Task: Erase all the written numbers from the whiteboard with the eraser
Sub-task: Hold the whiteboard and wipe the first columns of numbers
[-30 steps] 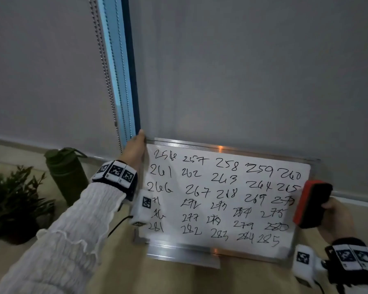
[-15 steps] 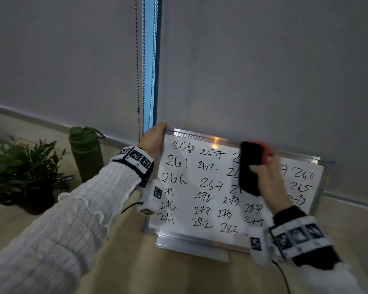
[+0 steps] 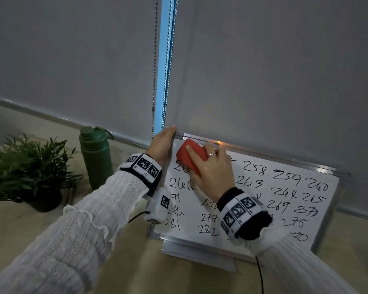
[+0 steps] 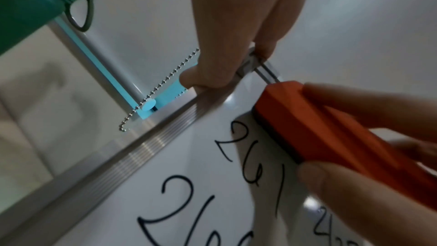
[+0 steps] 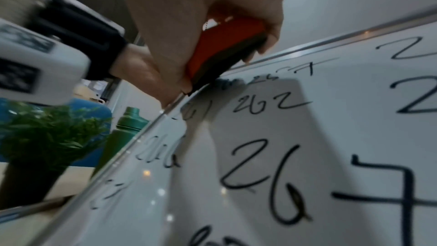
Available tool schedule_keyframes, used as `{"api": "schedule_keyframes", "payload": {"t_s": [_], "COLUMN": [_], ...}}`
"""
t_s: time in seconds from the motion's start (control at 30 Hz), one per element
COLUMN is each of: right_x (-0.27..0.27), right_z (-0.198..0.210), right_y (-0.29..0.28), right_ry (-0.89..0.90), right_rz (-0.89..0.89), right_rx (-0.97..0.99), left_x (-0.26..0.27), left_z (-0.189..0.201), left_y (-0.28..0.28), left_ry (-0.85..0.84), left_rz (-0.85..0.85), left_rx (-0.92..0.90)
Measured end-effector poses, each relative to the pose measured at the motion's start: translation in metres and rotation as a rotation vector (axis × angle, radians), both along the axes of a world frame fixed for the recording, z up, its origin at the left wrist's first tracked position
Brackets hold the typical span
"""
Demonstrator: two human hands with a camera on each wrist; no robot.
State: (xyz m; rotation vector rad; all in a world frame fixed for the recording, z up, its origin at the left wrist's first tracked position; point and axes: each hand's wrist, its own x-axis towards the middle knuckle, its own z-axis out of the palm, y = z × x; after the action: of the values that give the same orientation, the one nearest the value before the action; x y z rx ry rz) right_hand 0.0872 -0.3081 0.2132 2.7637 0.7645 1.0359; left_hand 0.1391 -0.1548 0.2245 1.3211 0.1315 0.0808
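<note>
A small whiteboard with a silver frame leans against the grey blind, covered in rows of black handwritten numbers. My left hand grips its top left corner. My right hand holds a red eraser with a dark felt face and presses it flat on the board's upper left, over the first number of the top row. In the left wrist view the eraser sits just above "261". In the right wrist view the eraser has smeared ink beside it.
A green bottle and a potted plant stand on the beige table to the left of the board. Bead chains hang from the blind just above my left hand. The board's tray juts toward me.
My right hand has carried the eraser from the board's right edge across to the upper left and laid it on the surface. The left hand has kept its hold on the corner.
</note>
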Motion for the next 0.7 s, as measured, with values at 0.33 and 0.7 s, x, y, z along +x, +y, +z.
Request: {"api": "schedule_keyframes", "payload": {"t_s": [0.33,0.7], "right_x": [-0.006,0.003], "right_z": [-0.044,-0.056], "right_y": [-0.01,-0.021], "right_ry": [-0.019,-0.039], "right_rz": [0.189,0.386], "right_rx": [-0.201,-0.366], "left_x": [0.002,-0.007], "left_z": [0.002,0.01], "left_y": [-0.002,0.003], "left_ry": [-0.012,0.058], "left_rz": [0.04,-0.042], "left_rx": [0.041,0.076]}}
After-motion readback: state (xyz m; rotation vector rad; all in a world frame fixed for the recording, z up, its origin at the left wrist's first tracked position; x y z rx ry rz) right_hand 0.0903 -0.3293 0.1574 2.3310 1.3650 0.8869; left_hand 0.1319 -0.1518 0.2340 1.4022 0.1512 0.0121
